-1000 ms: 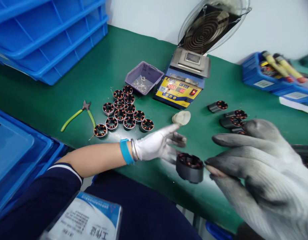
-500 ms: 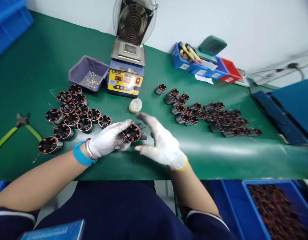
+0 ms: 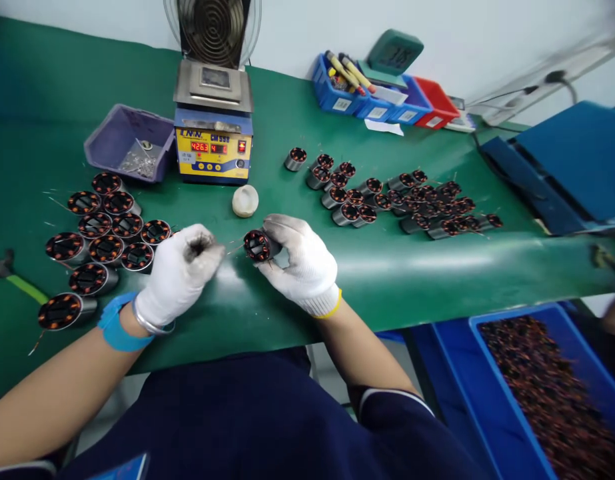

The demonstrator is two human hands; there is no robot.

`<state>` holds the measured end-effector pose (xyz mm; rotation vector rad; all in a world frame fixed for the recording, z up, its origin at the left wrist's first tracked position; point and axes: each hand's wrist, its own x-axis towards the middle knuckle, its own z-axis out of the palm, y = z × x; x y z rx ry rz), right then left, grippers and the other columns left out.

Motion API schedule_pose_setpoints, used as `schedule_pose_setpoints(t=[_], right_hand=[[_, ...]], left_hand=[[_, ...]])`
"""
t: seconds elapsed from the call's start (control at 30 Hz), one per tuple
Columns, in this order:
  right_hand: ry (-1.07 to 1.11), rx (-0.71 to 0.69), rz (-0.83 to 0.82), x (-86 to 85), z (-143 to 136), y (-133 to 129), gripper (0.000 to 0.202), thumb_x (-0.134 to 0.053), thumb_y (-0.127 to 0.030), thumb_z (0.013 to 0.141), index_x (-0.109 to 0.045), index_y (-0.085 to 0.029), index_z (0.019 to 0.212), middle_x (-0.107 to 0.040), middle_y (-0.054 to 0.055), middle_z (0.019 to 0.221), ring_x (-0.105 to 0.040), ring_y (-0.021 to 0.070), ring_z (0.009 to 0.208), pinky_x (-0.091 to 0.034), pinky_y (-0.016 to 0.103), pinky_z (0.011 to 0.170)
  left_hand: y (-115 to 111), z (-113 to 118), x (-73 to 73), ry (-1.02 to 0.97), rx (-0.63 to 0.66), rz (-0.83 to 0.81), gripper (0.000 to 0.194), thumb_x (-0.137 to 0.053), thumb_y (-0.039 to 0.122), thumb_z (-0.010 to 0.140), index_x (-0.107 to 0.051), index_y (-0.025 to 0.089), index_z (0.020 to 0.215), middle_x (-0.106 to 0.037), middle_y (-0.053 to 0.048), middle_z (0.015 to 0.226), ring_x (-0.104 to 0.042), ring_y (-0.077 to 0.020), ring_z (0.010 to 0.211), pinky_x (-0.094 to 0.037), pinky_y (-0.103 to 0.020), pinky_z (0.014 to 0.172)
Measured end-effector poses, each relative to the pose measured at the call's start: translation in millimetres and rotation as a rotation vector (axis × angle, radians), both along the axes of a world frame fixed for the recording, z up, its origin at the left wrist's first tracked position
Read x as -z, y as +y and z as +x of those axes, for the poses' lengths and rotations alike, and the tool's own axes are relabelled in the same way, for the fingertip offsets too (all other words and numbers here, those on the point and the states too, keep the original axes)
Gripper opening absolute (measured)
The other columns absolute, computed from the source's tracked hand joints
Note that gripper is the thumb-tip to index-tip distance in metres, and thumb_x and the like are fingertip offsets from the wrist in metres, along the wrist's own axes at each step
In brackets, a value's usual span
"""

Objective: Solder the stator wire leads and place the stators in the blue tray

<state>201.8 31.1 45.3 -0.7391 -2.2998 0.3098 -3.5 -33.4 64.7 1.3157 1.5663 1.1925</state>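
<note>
My right hand (image 3: pixel 307 260), in a white glove, is wrapped round a motor stator (image 3: pixel 258 246), a metal cylinder with copper windings showing at its left-facing end. Thin wire leads stick out of that end toward my left hand (image 3: pixel 180 270). Also gloved, the left hand has thumb and fingers closed in a pinch close to the wire tips; whether a wire is between them I cannot make out. Beside it on the left stands a group of similar stators (image 3: pixel 106 248). A small round off-white pot (image 3: pixel 245 201) sits just beyond the hands.
A yellow-and-blue heating unit (image 3: pixel 213 150) with a fan behind it stands at the back, beside a purple bin (image 3: pixel 100 143) of metal bits. More stators (image 3: pixel 427 200) fill the right side. Cutters (image 3: pixel 22 287) lie far left. A blue crate (image 3: pixel 474 333) is below the table edge.
The stator has passed from my left hand to my right, which was open before. My left hand has drawn back leftward and closed into a pinch. The camera view has shifted right.
</note>
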Motion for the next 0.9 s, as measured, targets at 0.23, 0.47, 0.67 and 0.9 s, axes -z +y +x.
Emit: schedule_pose_setpoints(t=[0.23,0.47,0.67,0.9], right_hand=[[0.057,0.033,-0.038,3.6,-2,-4,0.051,-0.066,-0.028,0.079,-0.053,-0.026,0.128,-0.067,0.011,0.124,-0.065,0.0304,0.118,-0.056,0.050,0.098],[0.080,0.083,-0.020,4.0,-3,-8,0.048,-0.068,-0.030,0.078,-0.053,-0.027,0.124,-0.066,0.011,0.120,-0.064,0.0303,0.115,-0.057,0.051,0.097],[0.077,0.150,-0.082,1.1,-4,-1,0.050,-0.070,-0.030,0.074,-0.053,-0.027,0.120,-0.063,0.012,0.129,-0.063,0.0310,0.119,-0.055,0.050,0.100],[-0.382,0.525,-0.292,-12.5,-19,56,0.053,-0.073,-0.031,0.070,-0.058,-0.023,0.120,-0.067,0.014,0.123,-0.069,0.0374,0.101,-0.058,0.053,0.082]], left_hand=[[-6,17,3.1,-0.333,0.009,-0.103,0.024,-0.067,0.038,0.084,-0.057,0.022,0.070,-0.056,0.003,0.058,-0.049,-0.0103,0.045,-0.037,-0.023,0.042],[-3,8,12.8,-0.320,-0.146,0.075,0.026,-0.067,0.048,0.084,-0.059,0.024,0.080,-0.061,0.001,0.068,-0.053,-0.0127,0.052,-0.040,-0.024,0.044],[-1,19,17.9,-0.108,-0.004,-0.083,0.025,-0.072,0.042,0.078,-0.058,0.022,0.076,-0.060,0.002,0.068,-0.054,-0.0145,0.063,-0.046,-0.026,0.060],[3,17,41.7,0.111,0.173,-0.135,0.044,-0.075,0.049,0.076,-0.068,0.020,0.108,-0.073,-0.006,0.091,-0.066,-0.0234,0.080,-0.051,-0.035,0.076]])
